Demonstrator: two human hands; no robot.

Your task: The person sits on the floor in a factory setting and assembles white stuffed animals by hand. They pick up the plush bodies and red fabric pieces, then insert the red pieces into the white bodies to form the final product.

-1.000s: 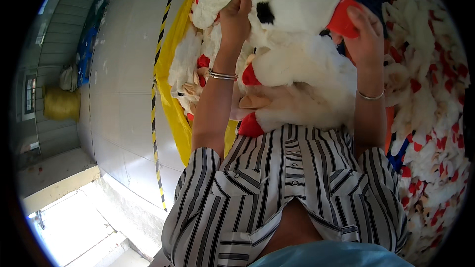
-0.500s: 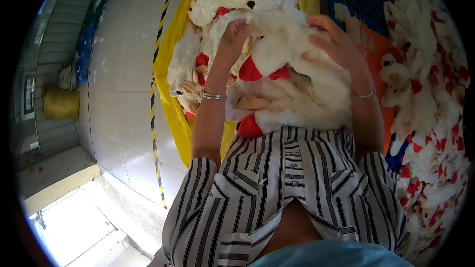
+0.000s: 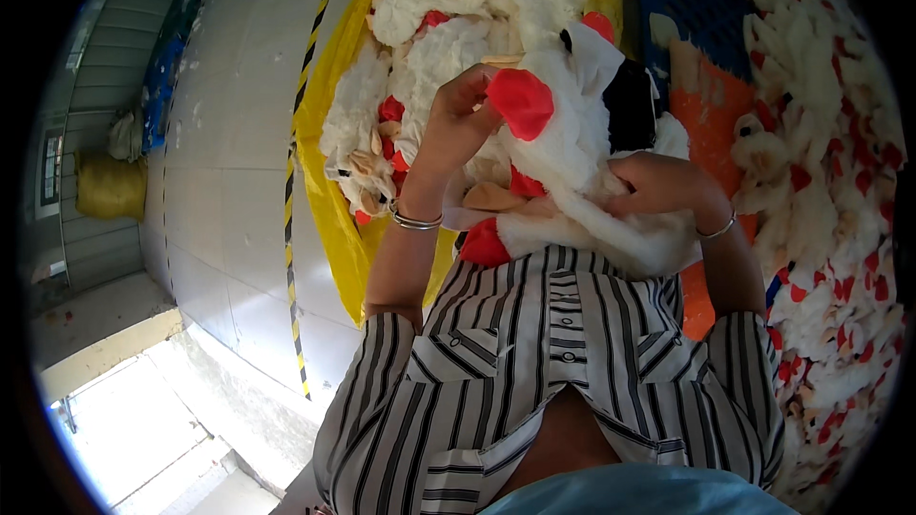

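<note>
A limp, unstuffed white plush toy skin (image 3: 563,148) lies across my lap, with red tips and a black patch (image 3: 630,110) on it. My left hand (image 3: 461,119) pinches it beside a rounded red end piece (image 3: 522,105), which is lifted toward me. On the other side my right hand (image 3: 663,186) is closed on the white plush, its fingertips partly hidden in the folds. Another red tip (image 3: 485,242) rests against my striped shirt.
Ahead, a yellow bag (image 3: 329,219) holds more white plush skins (image 3: 448,62). A large heap of similar skins (image 3: 811,172) lies to the right, past a blue crate (image 3: 692,0) and an orange surface (image 3: 711,100). Black-and-yellow tape (image 3: 291,229) marks the floor at left.
The plush has been turned, bringing a red end and black patch up into view. My left hand has come down to pinch it; my right hand has lowered and closed on the plush.
</note>
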